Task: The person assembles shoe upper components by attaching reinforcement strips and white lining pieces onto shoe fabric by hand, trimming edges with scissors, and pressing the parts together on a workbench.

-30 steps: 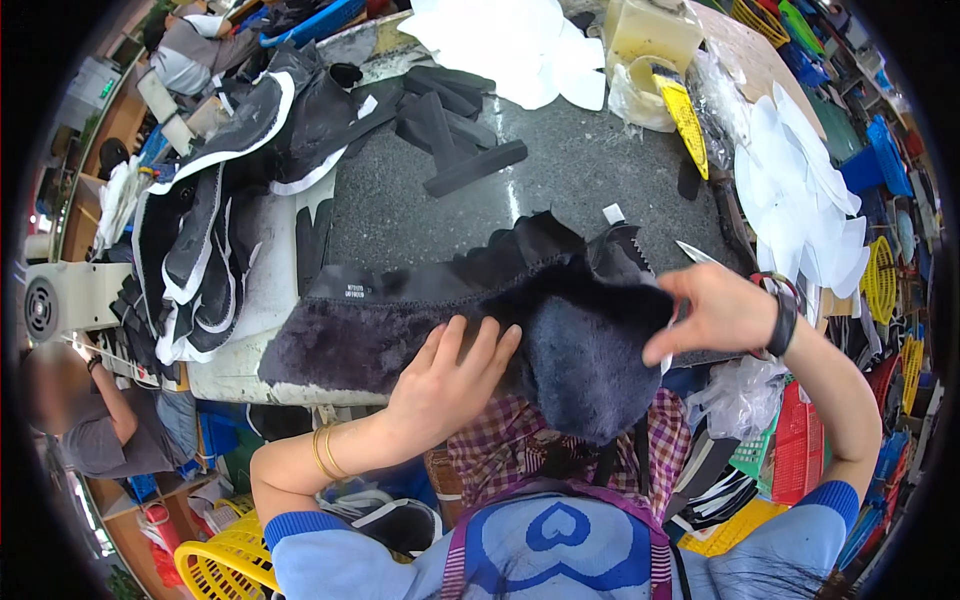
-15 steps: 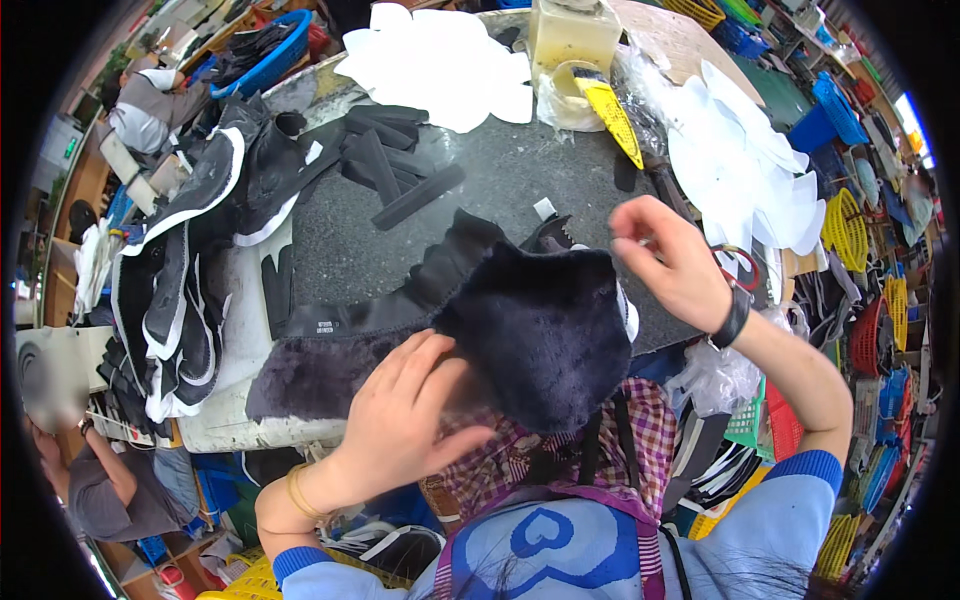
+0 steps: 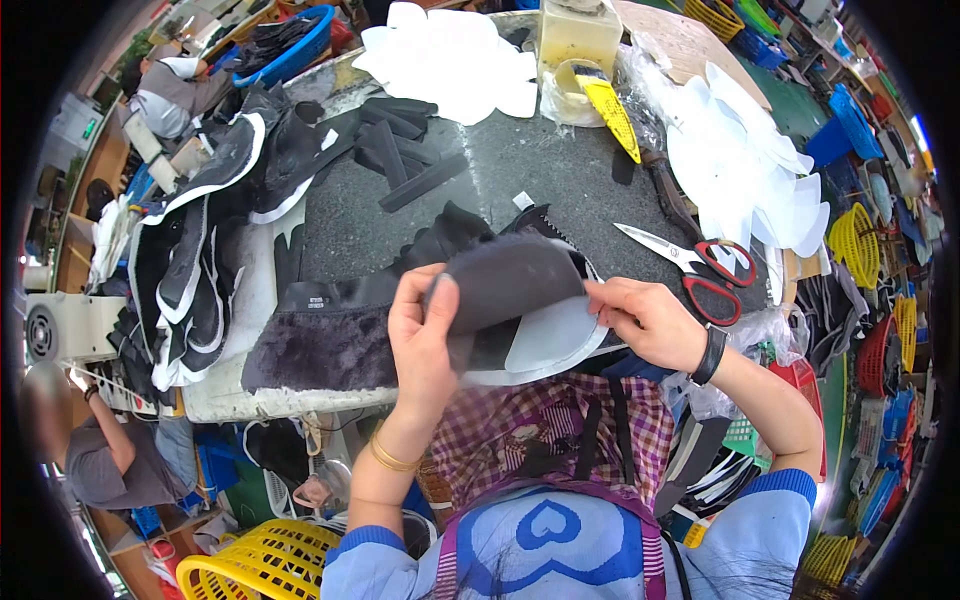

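Head view: The left hand (image 3: 425,325) grips the left side of the raised flap of a dark furry piece (image 3: 325,350); its fingers are bent behind the flap, thumb on the near face. The flap is turned up, dark smooth face showing. The right hand (image 3: 645,320) pinches the right edge of a pale grey panel (image 3: 555,335) between thumb and fingers; whether the dark layer is also caught cannot be told. The furry piece lies at the near edge of the table (image 3: 540,170), its left end flat, the flap lifted.

Open scissors (image 3: 690,265) with red-and-black handles lie beyond the right hand. Black strips (image 3: 400,165) lie loosely piled at mid-table. White sheet pieces (image 3: 450,65) are heaped at the far edge, a second white heap (image 3: 740,160) at right.
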Motion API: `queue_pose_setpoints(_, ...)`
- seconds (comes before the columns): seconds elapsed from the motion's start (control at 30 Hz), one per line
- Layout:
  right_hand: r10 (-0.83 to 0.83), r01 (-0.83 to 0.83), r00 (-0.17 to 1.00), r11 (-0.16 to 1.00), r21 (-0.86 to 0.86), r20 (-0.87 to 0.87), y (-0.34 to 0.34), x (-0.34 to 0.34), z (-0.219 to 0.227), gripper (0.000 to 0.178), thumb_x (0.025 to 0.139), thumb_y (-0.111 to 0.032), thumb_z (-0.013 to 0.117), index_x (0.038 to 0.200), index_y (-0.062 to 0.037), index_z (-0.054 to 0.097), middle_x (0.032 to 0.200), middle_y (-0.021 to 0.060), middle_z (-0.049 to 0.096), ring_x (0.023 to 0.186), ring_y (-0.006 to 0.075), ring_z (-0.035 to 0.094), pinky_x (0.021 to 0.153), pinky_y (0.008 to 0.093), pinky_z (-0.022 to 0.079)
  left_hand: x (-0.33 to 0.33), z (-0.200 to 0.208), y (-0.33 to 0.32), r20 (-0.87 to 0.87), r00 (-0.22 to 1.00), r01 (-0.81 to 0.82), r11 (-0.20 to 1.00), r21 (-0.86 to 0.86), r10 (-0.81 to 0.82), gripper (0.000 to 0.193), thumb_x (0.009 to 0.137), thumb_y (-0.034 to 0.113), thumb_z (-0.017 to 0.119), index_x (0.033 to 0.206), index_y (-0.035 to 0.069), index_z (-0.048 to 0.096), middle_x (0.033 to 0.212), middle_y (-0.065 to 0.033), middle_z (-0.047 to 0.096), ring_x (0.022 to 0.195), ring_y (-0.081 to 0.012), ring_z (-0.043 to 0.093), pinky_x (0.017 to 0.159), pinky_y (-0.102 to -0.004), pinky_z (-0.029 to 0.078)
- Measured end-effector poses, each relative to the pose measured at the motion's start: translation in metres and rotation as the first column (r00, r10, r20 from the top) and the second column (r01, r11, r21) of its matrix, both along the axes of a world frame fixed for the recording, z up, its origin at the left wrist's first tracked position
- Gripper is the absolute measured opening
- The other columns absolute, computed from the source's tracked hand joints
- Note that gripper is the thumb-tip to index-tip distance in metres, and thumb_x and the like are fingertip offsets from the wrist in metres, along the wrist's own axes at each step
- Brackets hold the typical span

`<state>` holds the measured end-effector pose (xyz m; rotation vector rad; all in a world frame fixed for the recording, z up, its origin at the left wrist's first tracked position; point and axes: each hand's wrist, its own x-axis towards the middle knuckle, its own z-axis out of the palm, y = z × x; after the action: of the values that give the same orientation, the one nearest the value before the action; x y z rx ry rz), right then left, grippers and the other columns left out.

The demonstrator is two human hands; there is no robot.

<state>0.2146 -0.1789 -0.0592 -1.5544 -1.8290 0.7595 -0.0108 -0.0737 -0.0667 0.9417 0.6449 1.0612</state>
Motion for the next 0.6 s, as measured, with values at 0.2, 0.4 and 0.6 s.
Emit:
queue_pose_setpoints(0.2,-0.207,0.137,0.959,0.936,-0.323,-0.194,0.007,-0.013,0.022,0.056,0.077,-0.002,0.056,0.130,-0.0040,0.040,0.085,0.0133,0.059,0.074,0.0266,0.060,0.068,0.0350,0.049,-0.010,0.006,0.000,0.114,0.873,-0.476,0.879,-0.002,0.473,0.018,0.097,0.022,0.043,0.100,0.006,0.050,0.101,-0.0063,0.056,0.094,-0.0140,0.055,0.084,-0.0299,0.046)
queue_pose_setpoints(0.4,0.025,-0.039,0.953,0.998,0.040,0.303,0.018,-0.010,-0.012,0.032,0.072,-0.017,0.063,0.101,-0.0040,0.055,0.086,0.0200,0.058,0.074,0.0374,0.059,0.065,0.0432,0.049,-0.020,0.014,-0.004,-0.006,0.999,-0.031,0.819,0.573,0.042,0.066,0.085,0.058,0.049,0.122,0.005,0.040,0.130,-0.0185,0.037,0.122,-0.0313,0.039,0.104,-0.0471,0.030)
queue_pose_setpoints(0.6,-0.518,-0.248,0.480,0.694,-0.676,-0.708,0.023,0.010,0.022,0.068,0.090,-0.060,0.033,0.099,0.0018,0.059,0.092,0.0132,0.065,0.070,0.0224,0.066,0.062,0.0302,0.054,-0.086,0.028,0.024,-0.831,0.494,0.813,0.202,0.546,0.255,0.087,0.059,0.038,0.078,0.130,0.006,0.040,0.137,-0.0192,0.036,0.130,-0.0356,0.032,0.106,-0.0466,0.028)
